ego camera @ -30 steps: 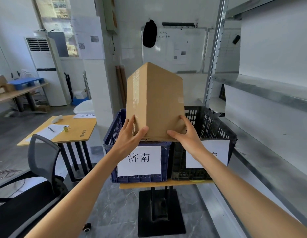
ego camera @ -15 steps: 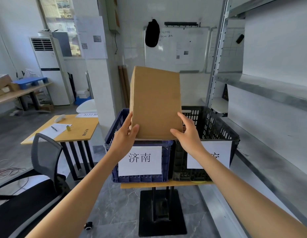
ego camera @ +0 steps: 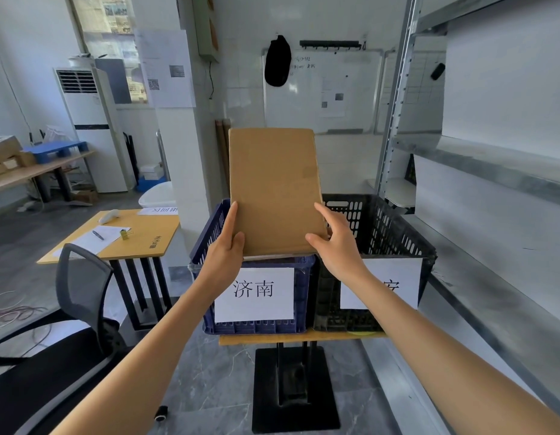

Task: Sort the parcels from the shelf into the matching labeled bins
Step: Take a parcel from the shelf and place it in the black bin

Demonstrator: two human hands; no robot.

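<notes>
Fingers [ego camera: 231,219] of the left hand [ego camera: 223,257] lie along the left edge of the parcel [ego camera: 275,189], thumb on the near face; right hand [ego camera: 339,249] mirrors it on the right edge. Both grip the lower corners. Parcel is a plain brown carton, upright, mid-frame, bottom edge just above the near rim of the blue bin [ego camera: 209,237] with the 济南 label [ego camera: 254,293]. Near face is blank, so can't check the address from here. Low two-handed hold looks chosen to steady the tall carton and leave its base free to go into the bin. Right beside it, black bin [ego camera: 385,227] on the same small table [ego camera: 291,338]; its paper label [ego camera: 394,282] is partly hidden by the right forearm. Judgement: placing step, release not yet done. Risk: bottom edge snagging the rim.
</notes>
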